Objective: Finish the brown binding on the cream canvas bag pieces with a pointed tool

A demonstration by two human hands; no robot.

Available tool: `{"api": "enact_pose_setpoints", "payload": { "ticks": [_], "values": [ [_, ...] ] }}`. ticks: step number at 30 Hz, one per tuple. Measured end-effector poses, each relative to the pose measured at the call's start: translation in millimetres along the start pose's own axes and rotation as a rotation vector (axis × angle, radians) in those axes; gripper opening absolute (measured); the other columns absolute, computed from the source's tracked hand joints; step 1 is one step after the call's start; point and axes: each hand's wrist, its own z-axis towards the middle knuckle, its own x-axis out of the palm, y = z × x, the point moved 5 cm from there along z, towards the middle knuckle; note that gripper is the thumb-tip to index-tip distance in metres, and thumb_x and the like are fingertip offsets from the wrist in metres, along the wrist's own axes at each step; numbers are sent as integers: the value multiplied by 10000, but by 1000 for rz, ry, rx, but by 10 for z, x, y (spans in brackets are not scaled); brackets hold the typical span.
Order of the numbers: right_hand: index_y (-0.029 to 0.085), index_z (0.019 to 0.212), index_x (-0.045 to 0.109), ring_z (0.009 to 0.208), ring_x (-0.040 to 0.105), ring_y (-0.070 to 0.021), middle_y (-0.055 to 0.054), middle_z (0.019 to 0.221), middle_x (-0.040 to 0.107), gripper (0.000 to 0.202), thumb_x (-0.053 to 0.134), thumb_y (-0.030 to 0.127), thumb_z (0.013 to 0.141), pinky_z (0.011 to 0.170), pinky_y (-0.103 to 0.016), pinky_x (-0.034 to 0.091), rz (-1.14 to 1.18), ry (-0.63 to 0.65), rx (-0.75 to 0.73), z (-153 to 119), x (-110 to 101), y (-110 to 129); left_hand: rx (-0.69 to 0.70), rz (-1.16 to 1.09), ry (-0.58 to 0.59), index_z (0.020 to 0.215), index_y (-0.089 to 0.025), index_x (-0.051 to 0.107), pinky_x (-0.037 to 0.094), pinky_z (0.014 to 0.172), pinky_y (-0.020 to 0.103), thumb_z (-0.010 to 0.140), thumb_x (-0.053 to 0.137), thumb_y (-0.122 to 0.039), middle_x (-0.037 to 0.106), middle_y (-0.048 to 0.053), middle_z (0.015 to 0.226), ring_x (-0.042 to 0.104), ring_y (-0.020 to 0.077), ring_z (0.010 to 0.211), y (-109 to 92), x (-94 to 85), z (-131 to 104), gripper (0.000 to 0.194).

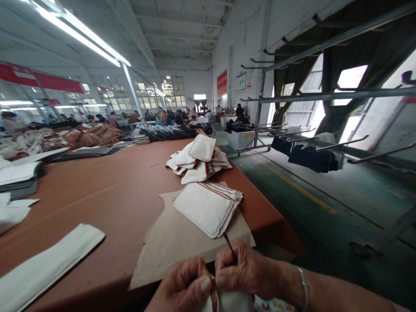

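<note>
- Left hand and right hand pinch one cloth by the table's near edge, its brown seam running front-to-back!
- One dark tool, right-held, points forward.

Table, brown-topped. On it: brown paper, ragged-edged; stack of white cloth pieces, partly on the paper; looser pile just behind; long white cloth strip, at left. Left hand and right hand, pinching one white piece; slim dark tool, in the right. Metal rack, right side.
</note>
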Motion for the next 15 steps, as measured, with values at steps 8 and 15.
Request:
{"api": "enact_pose_setpoints", "payload": {
  "ticks": [8,15],
  "values": [
    [89,882,681,294,349,-41,57,477,460,652,416,684,917,286,-146,262,-38,65,136,-16,-108,30,-91,-94,76,672,-187,474,204,451,202,760,718,-581,414,-61,581,298,58,483,-32,27,22,472],
    [100,704,629,423,314,-28,61,529,434,456,737,538,774,372,-156,221,-77,36,51,7,-98,133,-71,1,209,657,-189,430,190,493,221,775,684,-606,392,-57,614,280,75,542,7,-103,59,503]
  ]
}}
